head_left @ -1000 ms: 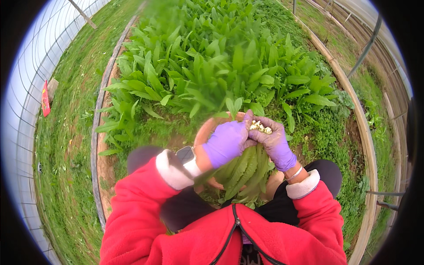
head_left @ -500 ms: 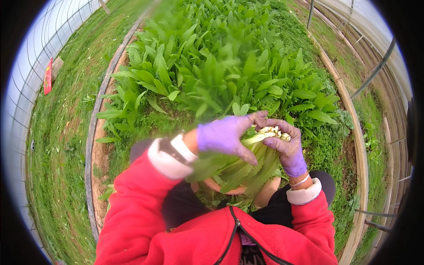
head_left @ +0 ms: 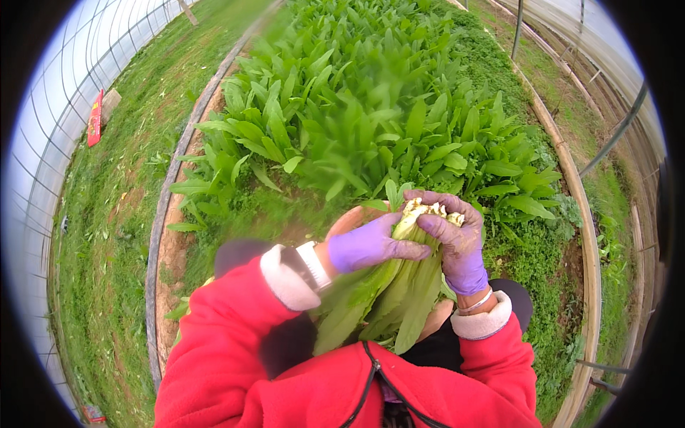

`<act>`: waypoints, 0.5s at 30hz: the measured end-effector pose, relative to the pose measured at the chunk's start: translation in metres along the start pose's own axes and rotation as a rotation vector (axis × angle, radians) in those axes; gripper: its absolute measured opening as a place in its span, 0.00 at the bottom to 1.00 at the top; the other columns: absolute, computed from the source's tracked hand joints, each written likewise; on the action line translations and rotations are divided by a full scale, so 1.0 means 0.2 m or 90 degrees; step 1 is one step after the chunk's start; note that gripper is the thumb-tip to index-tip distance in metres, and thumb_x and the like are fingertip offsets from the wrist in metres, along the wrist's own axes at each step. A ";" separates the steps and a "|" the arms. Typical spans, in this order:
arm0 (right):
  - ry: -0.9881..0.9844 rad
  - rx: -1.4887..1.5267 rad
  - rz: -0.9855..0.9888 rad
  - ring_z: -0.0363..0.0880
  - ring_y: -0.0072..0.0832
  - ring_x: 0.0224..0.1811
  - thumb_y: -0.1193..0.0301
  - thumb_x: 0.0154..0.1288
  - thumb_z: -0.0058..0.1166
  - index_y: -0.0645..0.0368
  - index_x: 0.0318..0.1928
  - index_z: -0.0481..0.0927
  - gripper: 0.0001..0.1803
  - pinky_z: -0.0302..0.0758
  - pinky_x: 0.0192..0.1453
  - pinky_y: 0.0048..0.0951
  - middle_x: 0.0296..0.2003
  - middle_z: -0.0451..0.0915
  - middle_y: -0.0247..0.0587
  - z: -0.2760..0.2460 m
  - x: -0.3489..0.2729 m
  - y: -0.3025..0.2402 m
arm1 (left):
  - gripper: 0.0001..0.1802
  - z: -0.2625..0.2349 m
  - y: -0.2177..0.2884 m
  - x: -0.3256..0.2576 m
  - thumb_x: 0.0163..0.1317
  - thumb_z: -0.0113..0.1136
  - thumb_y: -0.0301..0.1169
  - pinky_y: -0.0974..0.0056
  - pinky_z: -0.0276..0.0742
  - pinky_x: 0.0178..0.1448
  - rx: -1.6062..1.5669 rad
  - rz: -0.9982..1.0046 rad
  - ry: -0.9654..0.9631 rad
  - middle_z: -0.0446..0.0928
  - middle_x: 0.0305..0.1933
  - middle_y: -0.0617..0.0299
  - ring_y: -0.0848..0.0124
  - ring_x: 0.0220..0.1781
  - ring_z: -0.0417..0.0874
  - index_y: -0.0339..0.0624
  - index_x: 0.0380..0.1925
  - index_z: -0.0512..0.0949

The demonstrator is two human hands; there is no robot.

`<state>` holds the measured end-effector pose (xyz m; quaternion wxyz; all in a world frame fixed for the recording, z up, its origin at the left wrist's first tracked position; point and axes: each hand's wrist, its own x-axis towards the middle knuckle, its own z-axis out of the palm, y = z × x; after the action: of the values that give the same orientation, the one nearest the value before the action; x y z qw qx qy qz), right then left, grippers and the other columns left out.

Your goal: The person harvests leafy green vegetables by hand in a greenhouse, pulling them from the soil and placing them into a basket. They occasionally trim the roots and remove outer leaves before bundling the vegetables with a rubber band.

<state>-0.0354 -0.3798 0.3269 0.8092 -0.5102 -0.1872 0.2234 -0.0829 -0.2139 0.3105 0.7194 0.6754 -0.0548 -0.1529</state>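
A bunch of leafy lettuce greens (head_left: 385,292) is between my gloved hands, its pale cut stem ends (head_left: 421,210) at the top and its long leaves hanging toward my lap. My right hand (head_left: 460,239), in a soiled purple glove, is closed around the stem ends. My left hand (head_left: 367,244), also gloved in purple, grips the bunch just below them from the left, thumb across the leaves and fingers partly hidden behind. Under and behind the bunch shows an orange-brown basin (head_left: 347,219), mostly covered by leaves and hands.
Ahead grows a dense bed of upright leafy plants (head_left: 342,107). Wooden boards edge it at left (head_left: 160,228) and right (head_left: 586,264). Low green weeds (head_left: 510,267) cover soil beside me. A red object (head_left: 95,120) lies near the plastic greenhouse wall at far left.
My left hand, stretched open over the stems before, has come down and closed on the bunch. The leaves have swung lower toward my lap, and more of the basin's far side shows.
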 end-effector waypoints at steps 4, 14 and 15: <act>0.028 -0.032 -0.035 0.83 0.31 0.51 0.83 0.56 0.58 0.69 0.46 0.84 0.15 0.76 0.61 0.30 0.50 0.84 0.50 0.05 -0.02 -0.02 | 0.26 0.11 -0.01 -0.03 0.56 0.72 0.31 0.65 0.78 0.58 -0.110 0.083 0.050 0.80 0.52 0.60 0.71 0.54 0.80 0.40 0.54 0.75; -0.051 -0.343 -0.372 0.67 0.41 0.70 0.37 0.63 0.53 0.67 0.72 0.60 0.51 0.62 0.73 0.40 0.70 0.64 0.55 0.12 0.00 -0.06 | 0.35 0.22 0.13 -0.26 0.54 0.67 0.23 0.67 0.70 0.66 -0.197 0.369 0.218 0.77 0.58 0.60 0.73 0.60 0.76 0.36 0.63 0.69; -0.019 -0.316 -0.400 0.67 0.42 0.70 0.38 0.66 0.51 0.65 0.72 0.60 0.49 0.63 0.73 0.40 0.70 0.63 0.55 0.11 0.01 -0.10 | 0.36 0.17 0.18 -0.30 0.54 0.68 0.22 0.66 0.70 0.67 -0.084 0.349 0.251 0.76 0.59 0.60 0.73 0.61 0.75 0.36 0.64 0.67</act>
<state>-0.0421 -0.3694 0.3535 0.6875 -0.6045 -0.3943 -0.0795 -0.1430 -0.2271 0.3573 0.7727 0.6038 -0.0844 0.1765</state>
